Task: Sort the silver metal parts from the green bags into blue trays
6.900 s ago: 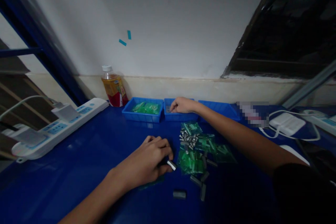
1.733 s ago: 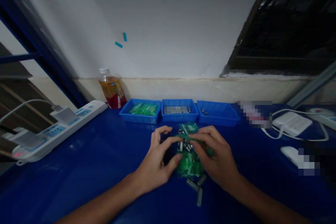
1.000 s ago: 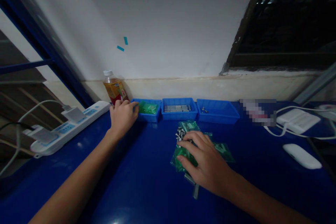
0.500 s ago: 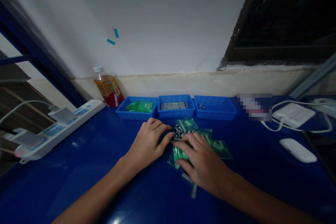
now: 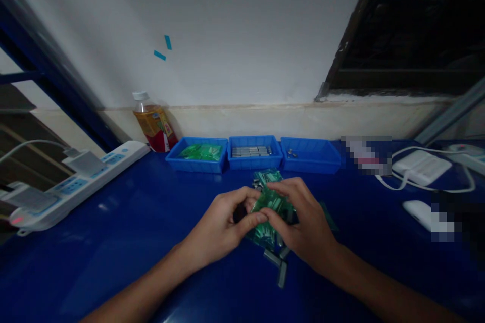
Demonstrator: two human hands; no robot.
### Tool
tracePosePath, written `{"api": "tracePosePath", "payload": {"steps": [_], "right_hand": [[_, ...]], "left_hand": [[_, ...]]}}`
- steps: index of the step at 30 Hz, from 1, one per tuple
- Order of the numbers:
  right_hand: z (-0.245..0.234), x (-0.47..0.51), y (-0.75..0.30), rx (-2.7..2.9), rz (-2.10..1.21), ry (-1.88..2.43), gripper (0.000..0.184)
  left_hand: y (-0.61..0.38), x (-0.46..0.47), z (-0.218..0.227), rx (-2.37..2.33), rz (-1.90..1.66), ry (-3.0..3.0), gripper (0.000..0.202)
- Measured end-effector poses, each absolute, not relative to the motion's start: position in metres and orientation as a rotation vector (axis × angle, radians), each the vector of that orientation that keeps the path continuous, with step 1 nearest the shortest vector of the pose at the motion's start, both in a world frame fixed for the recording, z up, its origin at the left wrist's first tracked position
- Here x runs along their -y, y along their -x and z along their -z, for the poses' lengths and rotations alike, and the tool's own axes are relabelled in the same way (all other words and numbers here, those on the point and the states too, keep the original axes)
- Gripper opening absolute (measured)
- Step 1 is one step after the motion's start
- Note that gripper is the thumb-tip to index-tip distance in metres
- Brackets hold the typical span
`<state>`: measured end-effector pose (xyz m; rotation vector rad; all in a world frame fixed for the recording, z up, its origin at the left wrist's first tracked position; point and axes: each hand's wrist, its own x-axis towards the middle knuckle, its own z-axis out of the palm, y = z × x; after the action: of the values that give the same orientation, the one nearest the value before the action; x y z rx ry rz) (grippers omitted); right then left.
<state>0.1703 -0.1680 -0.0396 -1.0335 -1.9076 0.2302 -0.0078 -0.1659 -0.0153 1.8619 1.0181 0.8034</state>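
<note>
Between my two hands is a small green plastic bag (image 5: 273, 202) with pale slim pieces inside. My left hand (image 5: 227, 219) pinches the bag's left edge between thumb and fingers. My right hand (image 5: 303, 212) grips its right side, thumb near the left thumb. Beneath lie more green bags (image 5: 265, 234) with similar pieces, partly covered by my hands. Several loose grey metal bars (image 5: 282, 273) lie on the blue table just in front of the heap. Another green bag (image 5: 267, 176) shows behind the held one.
Along the wall stand three blue trays: one with green bags (image 5: 197, 167), one with metal bars (image 5: 254, 163), one with a few small metal parts (image 5: 312, 164). A drink bottle (image 5: 154, 126) and power strip (image 5: 79, 184) are left; a white adapter (image 5: 421, 166) sits right.
My right hand has lifted a green bag from the heap. My left hand has moved right and now pinches it too. The trays have stayed in place.
</note>
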Motion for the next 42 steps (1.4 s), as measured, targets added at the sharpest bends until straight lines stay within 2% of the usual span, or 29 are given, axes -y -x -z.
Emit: {"api": "tracePosePath", "payload": {"steps": [4,7,10,12,16,20,22,24,29,35,37,42], "right_hand": [[0.038,0.165,-0.171,1.842,-0.448,1.069,0.034],[0.038,0.162,-0.171,1.746,-0.797,1.071,0.038],[0.039,0.160,-0.169,1.557,-1.168,1.002,0.025],[0.039,0.159,-0.167,1.495,-1.230,0.997,0.019],[0.039,0.159,-0.168,1.513,-1.015,1.095,0.016],[0.038,0.162,-0.173,1.686,-0.490,1.087,0.007],[0.037,0.163,-0.175,1.802,-0.256,0.973,0.011],[0.037,0.165,-0.175,1.888,-0.124,0.876,0.021],[0.042,0.167,-0.169,1.953,-0.086,0.877,0.024],[0.043,0.158,-0.175,2.052,-0.138,1.007,0.024],[0.042,0.150,-0.182,2.111,-0.098,1.055,0.021],[0.040,0.132,-0.207,2.201,0.073,1.341,0.025]], "left_hand": [[0.010,0.162,0.016,-0.914,-0.902,-1.616,0.020],[0.010,0.158,0.019,-0.943,-1.009,-1.460,0.017],[0.009,0.154,0.026,-0.989,-1.061,-1.350,0.016],[0.009,0.153,0.029,-1.004,-1.033,-1.335,0.016],[0.010,0.153,0.030,-1.070,-0.979,-1.431,0.017],[0.008,0.155,0.023,-1.176,-1.005,-1.335,0.029],[0.006,0.156,0.020,-1.084,-0.987,-1.145,0.039],[0.003,0.157,0.019,-0.973,-0.987,-1.014,0.040],[0.016,0.148,0.019,-1.067,-1.146,-1.278,0.029],[0.075,0.102,0.007,-1.829,-1.524,-2.168,0.020],[0.090,0.088,0.007,-1.985,-1.422,-2.349,0.023],[0.088,0.088,0.027,-2.058,-0.737,-2.646,0.038]]}}
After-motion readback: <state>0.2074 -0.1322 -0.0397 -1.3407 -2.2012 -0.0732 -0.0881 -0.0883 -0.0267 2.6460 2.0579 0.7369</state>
